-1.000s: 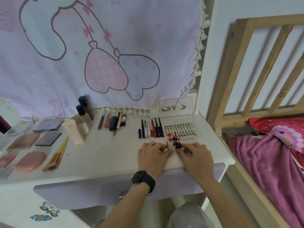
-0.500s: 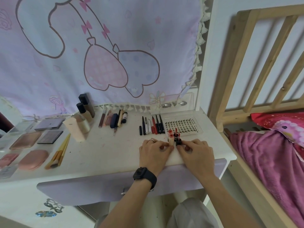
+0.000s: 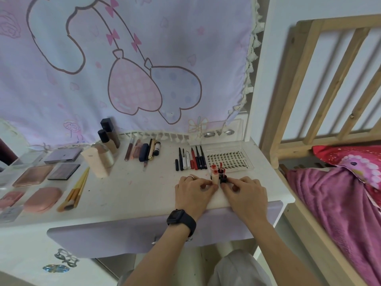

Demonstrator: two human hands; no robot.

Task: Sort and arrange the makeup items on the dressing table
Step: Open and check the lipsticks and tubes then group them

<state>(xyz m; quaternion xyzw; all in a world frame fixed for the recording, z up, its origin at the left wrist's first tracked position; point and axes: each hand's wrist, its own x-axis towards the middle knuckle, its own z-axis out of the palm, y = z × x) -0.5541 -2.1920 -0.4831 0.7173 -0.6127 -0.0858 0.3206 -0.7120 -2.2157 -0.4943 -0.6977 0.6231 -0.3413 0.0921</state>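
**Change from the earlier frames.** Both hands stay where they were, one on each side of the lipsticks point(image 3: 218, 174). The group remains upright at the same spot on the table point(image 3: 134, 193), just in front of the lash tray point(image 3: 228, 159).

**Hand state.** The left hand point(image 3: 193, 190) has its fingers curled and pinches the base of the pale lipstick point(image 3: 215, 178). The right hand point(image 3: 245, 195) has its fingers curled and pinches the base of the dark lipstick point(image 3: 223, 178). The two tubes touch each other. A ring point(image 3: 191, 177) sits on a left finger and a black watch point(image 3: 181, 219) on the left wrist.

**Appearance.** The lipsticks stand close together near the front right of the table. Red tips show above the pale and dark bodies. The exact number in the group cannot be told.

**Counts.**
- Slim pens point(image 3: 190, 159): seven, lying side by side just left of the lash tray. One is red, one white and the rest dark.
- Back row of tubes and pencils point(image 3: 143, 152): six, lying side by side.
- Bottles point(image 3: 104, 145): four, grouped left of the back row; two have dark caps.
- Brushes point(image 3: 74, 190): a bundle with yellow handles; the count is unclear.
- Compacts point(image 3: 43, 199): several flat cases at the left end; the far edge is blurred.
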